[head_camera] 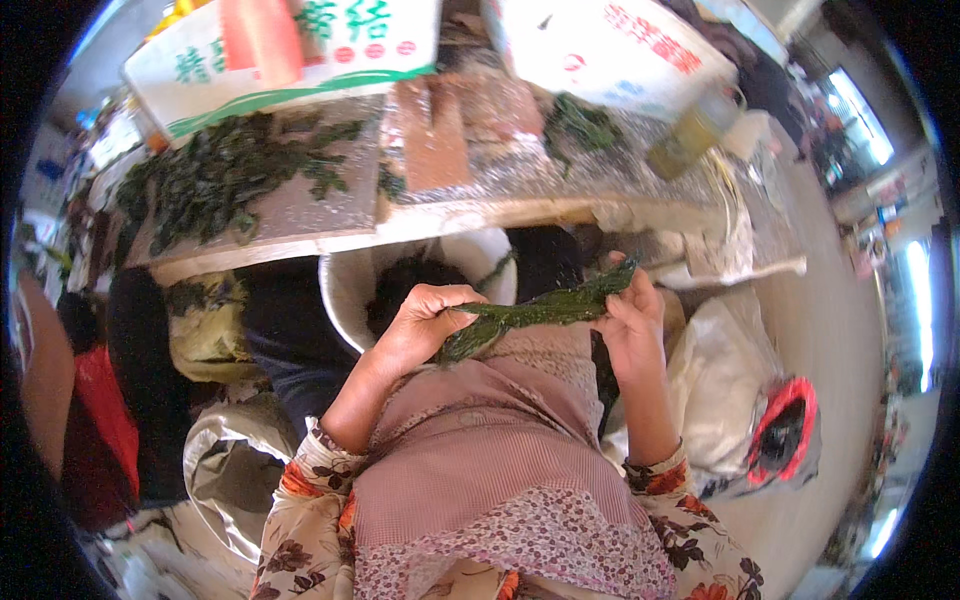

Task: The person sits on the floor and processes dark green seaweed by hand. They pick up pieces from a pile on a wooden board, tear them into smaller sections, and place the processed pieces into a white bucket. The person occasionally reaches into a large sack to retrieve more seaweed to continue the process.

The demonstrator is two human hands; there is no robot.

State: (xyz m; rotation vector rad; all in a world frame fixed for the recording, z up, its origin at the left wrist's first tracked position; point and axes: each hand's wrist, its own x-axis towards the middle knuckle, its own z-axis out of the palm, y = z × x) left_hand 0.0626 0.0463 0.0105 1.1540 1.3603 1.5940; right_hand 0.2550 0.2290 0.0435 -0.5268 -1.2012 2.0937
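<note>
A strip of dark green kelp (551,307) is stretched between my two hands, slightly twisted, in front of my pink apron. Its left end is pinched by the thumb and fingers of my left hand (427,319), with a folded piece hanging below. At the other end, my right hand (634,322) grips the strip, and its tip passes up between the fingers. Just beyond them is a white bucket (341,289) with dark contents, partly hidden by my left hand. On the low table (300,244) beyond, a heap of dark green kelp (217,169) lies to the left.
Two white printed boxes (360,56), (577,45) stand on the table's far side. A smaller kelp pile (585,124) and a bottle of yellowish liquid (686,139) are at right. Sacks (232,457), (724,375) flank me on the floor. Someone's red garment (109,420) shows at far left.
</note>
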